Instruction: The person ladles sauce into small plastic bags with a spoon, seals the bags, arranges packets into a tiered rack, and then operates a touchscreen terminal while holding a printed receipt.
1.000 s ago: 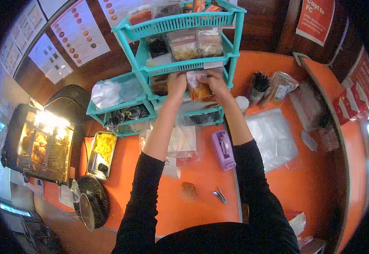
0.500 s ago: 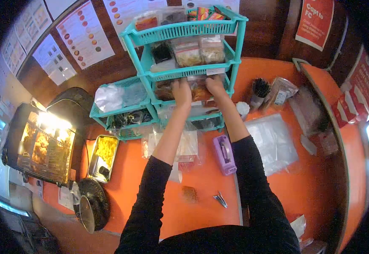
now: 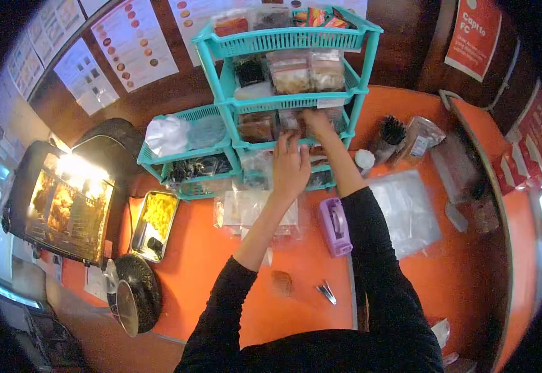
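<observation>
A turquoise tiered basket rack (image 3: 286, 102) stands against the wall, its shelves filled with clear plastic packets. Just in front of the third tier is my left hand (image 3: 291, 166), its fingers stretched out and apart with nothing in them. My right hand (image 3: 318, 124) reaches inside that same tier among the packets; its fingertips are blurred and partly hidden. Beside the hands lies a packet of brown stuff (image 3: 257, 127) at the tier's left. Packets with pale contents (image 3: 293, 76) fill the tier above.
On the orange counter are a purple tape dispenser (image 3: 335, 227), a nail clipper-like metal tool (image 3: 326, 292), clear plastic bags (image 3: 403, 211) and a metal tray of yellow food (image 3: 157, 217). A lit glass-fronted warmer (image 3: 66, 205) and a black pan (image 3: 139, 295) stand left.
My left hand has come out of the third tier, moving down and toward me, with its fingers spreading. My right hand stays in the tier. The view has shifted slightly.
</observation>
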`<action>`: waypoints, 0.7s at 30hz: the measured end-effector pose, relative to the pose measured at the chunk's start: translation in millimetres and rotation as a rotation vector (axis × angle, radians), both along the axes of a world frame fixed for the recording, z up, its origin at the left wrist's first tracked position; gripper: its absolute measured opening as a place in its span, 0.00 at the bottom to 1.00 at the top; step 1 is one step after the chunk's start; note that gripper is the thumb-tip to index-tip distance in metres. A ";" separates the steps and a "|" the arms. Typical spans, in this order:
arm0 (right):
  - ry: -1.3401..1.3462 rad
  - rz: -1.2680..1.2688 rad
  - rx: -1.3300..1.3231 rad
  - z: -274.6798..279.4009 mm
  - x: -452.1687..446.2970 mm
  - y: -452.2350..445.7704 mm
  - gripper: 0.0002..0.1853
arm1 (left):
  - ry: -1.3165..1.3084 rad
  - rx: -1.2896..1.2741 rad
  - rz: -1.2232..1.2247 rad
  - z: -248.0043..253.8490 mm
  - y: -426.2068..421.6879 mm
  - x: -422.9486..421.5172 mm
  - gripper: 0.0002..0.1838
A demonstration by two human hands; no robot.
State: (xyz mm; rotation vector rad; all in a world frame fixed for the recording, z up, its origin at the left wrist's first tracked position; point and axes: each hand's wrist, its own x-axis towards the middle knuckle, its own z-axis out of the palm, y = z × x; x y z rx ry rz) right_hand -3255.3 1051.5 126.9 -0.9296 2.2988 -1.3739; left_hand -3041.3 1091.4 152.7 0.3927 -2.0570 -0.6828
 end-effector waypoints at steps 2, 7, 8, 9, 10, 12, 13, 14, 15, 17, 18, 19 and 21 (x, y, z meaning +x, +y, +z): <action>0.316 0.132 0.198 43.9 33.2 33.8 0.17 | -0.095 -0.116 0.099 -7.2 -2.2 -0.7 0.19; 0.288 -0.159 -0.166 52.8 52.8 43.5 0.19 | -0.081 -0.208 0.088 -2.1 -1.9 5.6 0.17; 0.343 -0.166 -0.162 46.6 50.3 41.3 0.20 | -0.030 -0.153 0.008 -0.2 -2.0 11.7 0.16; 0.395 -0.169 -0.151 36.5 50.9 42.2 0.20 | -0.047 -0.132 0.007 2.7 -1.4 21.2 0.16; 0.412 -0.149 -0.175 43.1 60.0 51.2 0.21 | 0.043 -0.086 -0.097 7.5 -0.9 34.0 0.14; 0.526 -0.113 -0.332 40.1 74.5 71.0 0.20 | 0.217 -0.054 -0.177 9.7 7.1 69.2 0.10; 0.628 -0.104 -0.481 32.5 81.7 79.6 0.19 | 0.189 -0.027 -0.169 5.5 11.7 94.5 0.10; 0.655 -0.115 -0.525 48.8 116.5 101.3 0.18 | 0.130 0.045 -0.155 1.7 18.5 126.5 0.10; 0.696 -0.127 -0.583 66.7 158.1 128.4 0.16 | 0.084 0.105 -0.143 -1.0 22.6 155.4 0.10; 0.717 -0.016 -0.532 41.2 202.7 168.1 0.12 | -0.019 0.182 -0.087 -31.9 31.5 210.7 0.11; 0.541 0.026 -0.463 26.1 237.5 188.7 0.09 | -0.150 0.247 -0.086 -56.0 34.9 238.4 0.12; 0.417 0.150 -0.337 5.6 261.7 211.5 0.10 | -0.279 0.308 -0.088 -80.7 38.7 260.6 0.14; 0.221 0.378 0.020 -51.8 297.8 246.9 0.20 | -0.332 0.273 -0.170 -114.2 52.0 289.0 0.16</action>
